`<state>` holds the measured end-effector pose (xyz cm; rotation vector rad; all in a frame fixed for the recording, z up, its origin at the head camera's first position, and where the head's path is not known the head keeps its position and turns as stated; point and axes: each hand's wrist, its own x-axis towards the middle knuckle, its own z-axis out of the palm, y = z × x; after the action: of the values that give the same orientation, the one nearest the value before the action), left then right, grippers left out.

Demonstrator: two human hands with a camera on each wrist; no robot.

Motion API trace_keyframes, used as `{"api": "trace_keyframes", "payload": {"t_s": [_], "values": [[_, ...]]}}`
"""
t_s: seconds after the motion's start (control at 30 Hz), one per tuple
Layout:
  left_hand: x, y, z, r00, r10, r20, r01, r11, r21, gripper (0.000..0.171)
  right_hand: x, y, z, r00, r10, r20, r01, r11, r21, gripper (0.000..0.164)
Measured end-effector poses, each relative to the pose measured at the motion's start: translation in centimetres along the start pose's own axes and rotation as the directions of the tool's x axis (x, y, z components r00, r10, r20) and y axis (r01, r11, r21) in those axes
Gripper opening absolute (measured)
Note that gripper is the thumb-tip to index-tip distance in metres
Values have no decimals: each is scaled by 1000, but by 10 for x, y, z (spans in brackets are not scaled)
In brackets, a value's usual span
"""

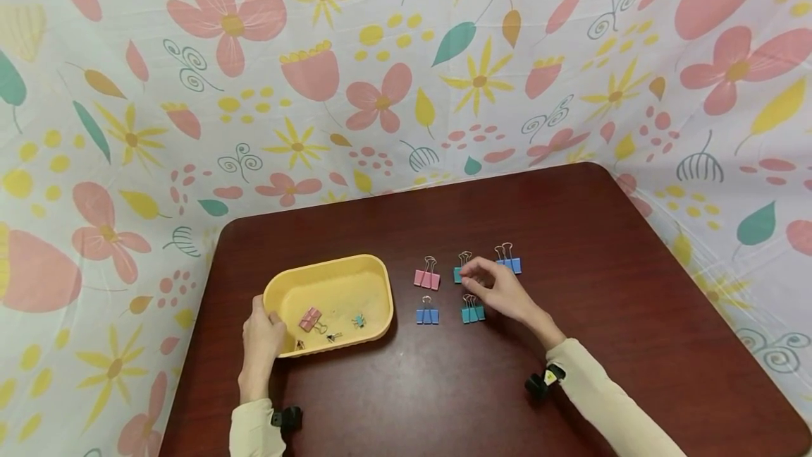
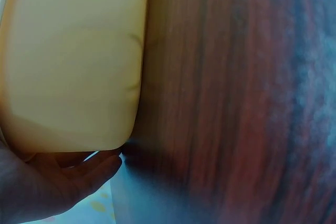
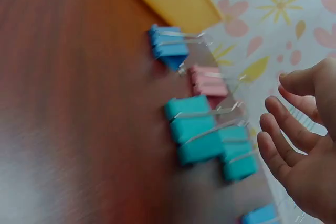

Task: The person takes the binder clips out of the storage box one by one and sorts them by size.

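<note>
My left hand [image 1: 261,336] grips the left end of a yellow plastic tray [image 1: 361,291], thumb over the rim and fingers against the outer wall. In the left wrist view, those fingers curl under the end of the tray [image 2: 73,77]. My right hand [image 1: 504,293] hovers at a teal binder clip [image 1: 457,275], partly covering it. The right wrist view shows that hand [image 3: 304,145] with loosely bent, parted fingers and nothing between them. A nearer teal binder clip [image 1: 472,314] stands just below the hand, and a blue binder clip [image 1: 517,266] behind it.
Left of the teal clips stand a pink binder clip [image 1: 427,279] and a smaller blue binder clip [image 1: 427,316]. Inside the tray lie a pink binder clip [image 1: 310,319], a small teal clip [image 1: 359,320] and other tiny clips. A flowered cloth [image 1: 380,147] hangs behind the dark wooden table [image 1: 406,400].
</note>
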<state>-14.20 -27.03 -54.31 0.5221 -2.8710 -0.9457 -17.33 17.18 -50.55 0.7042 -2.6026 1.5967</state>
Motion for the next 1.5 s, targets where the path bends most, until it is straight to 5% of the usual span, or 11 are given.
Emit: {"api": "trace_keyframes", "payload": {"t_s": [0.4,0.73,0.97,1.27,1.5], "values": [[2,4,0,999,44,-32,-44,999,0,38,47,-33,4,998,-63,-22,63,998,4,12],[2,3,-2,1000,16,-10,-16,1000,8,39,87,-28,42,997,-70,13,70,996,61,12],[2,2,-2,1000,10,12,-10,1000,16,40,103,-74,59,995,-83,61,77,992,105,14],[1,1,0,1000,8,-8,-8,1000,17,39,132,-70,115,979,-109,174,89,989,121,13],[1,-1,1,1000,11,-8,-11,1000,25,39,140,-77,159,936,-140,322,121,990,78,20]]}}
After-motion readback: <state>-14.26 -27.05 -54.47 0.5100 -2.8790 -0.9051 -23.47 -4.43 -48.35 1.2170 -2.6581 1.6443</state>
